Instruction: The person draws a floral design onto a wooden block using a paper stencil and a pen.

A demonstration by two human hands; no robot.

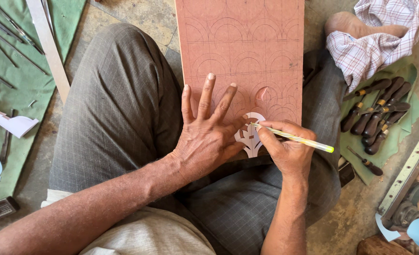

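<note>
Left hand (204, 137) splayed flat, fingers (208, 94) open, pinning white paper stencil (250, 137) against pink stone slab (240, 52) on lap. Right hand (285, 146) fingers pinched around yellow-green pencil (299, 138), tip at stencil's edge just beyond thumb, tracing.

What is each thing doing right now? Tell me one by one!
Left hand: flat, fingers spread, pressing the stencil down.
Right hand: gripping the pencil.
Pencil: tilted, tip at the stencil's edge.
White paper stencil: lying flat on the board.
Reddish board: resting on the lap, marked with arches.
Wooden-handled chisels: lying unused on green cloth.
</note>
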